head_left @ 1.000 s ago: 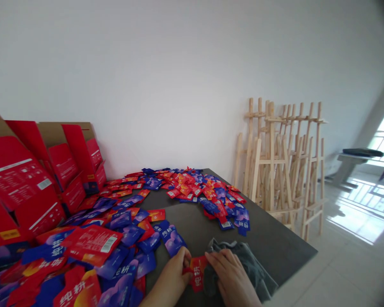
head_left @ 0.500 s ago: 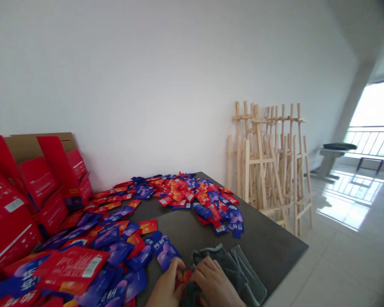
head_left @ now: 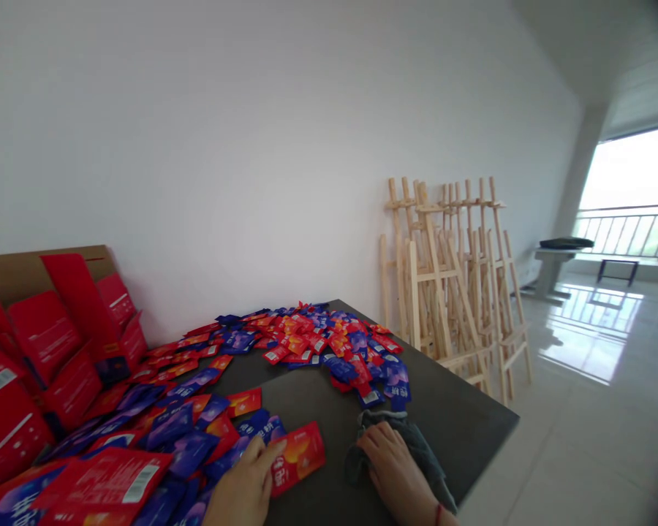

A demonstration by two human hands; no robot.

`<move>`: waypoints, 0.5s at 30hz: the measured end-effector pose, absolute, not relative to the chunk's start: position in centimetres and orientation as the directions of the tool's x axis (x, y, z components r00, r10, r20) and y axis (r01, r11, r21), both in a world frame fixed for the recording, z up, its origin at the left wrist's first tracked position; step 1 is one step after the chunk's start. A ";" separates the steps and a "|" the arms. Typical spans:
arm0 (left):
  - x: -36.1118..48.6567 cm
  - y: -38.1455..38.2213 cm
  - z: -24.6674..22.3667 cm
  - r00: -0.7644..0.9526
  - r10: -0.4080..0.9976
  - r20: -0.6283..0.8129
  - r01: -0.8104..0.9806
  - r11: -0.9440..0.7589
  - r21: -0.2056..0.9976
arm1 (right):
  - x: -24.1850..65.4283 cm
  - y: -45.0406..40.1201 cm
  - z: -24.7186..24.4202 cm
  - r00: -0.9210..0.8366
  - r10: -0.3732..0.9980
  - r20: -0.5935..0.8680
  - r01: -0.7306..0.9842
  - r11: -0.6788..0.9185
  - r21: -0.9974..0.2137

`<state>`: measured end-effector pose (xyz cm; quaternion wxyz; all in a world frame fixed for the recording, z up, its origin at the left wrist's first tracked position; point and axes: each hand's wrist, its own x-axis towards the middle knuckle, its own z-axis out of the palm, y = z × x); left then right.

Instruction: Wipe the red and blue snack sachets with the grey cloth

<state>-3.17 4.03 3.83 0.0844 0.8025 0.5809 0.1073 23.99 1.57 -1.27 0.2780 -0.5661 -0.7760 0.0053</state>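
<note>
**Your left hand [head_left: 241, 486] at a red sachet [head_left: 297, 458], your right hand [head_left: 393, 466] on a grey cloth [head_left: 421, 456]**

Left side: your hand is partly open, with the fingertips [head_left: 274, 447] against the sachet's left edge. From this view, you cannot tell whether they grip it or only touch it. The sachet lies aslant near the front edge of the dark table [head_left: 329, 387].

Right side: your hand is open, palm down, and rests on the crumpled cloth at the table's right front corner. A red cord [head_left: 438, 513] circles your wrist.

Surroundings: overlapping blue and red sachets [head_left: 191, 449] cover the table's left front area, just beside your left hand. A second heap [head_left: 329, 340] lies at the table's far end. Red cardboard boxes [head_left: 60, 343] stand along the table's left side, and wooden easels [head_left: 444, 285] lean together beyond its far right edge.
</note>
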 end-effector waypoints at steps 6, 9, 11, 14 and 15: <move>-3.3 3.7 5.4 0.211 0.971 0.117 0.969 -0.191 -0.156 | 24.0 1.4 -1.2 -0.208 0.876 0.436 0.876 0.365 -0.315; -0.7 4.2 4.6 0.287 0.950 0.125 0.948 -0.263 -0.178 | 24.1 1.3 -0.9 -0.209 0.881 0.424 0.874 0.363 -0.324; 1.1 5.1 3.9 0.346 0.933 0.100 0.934 -0.332 -0.133 | 24.1 1.2 -0.8 -0.209 0.884 0.419 0.869 0.364 -0.335; 2.3 6.6 3.3 0.380 0.924 0.046 0.924 -0.376 -0.076 | 24.2 1.2 -0.7 -0.216 0.881 0.422 0.869 0.370 -0.328; 2.3 7.0 3.2 0.384 0.923 0.030 0.922 -0.381 -0.069 | 24.2 1.2 -0.7 -0.220 0.877 0.426 0.871 0.374 -0.319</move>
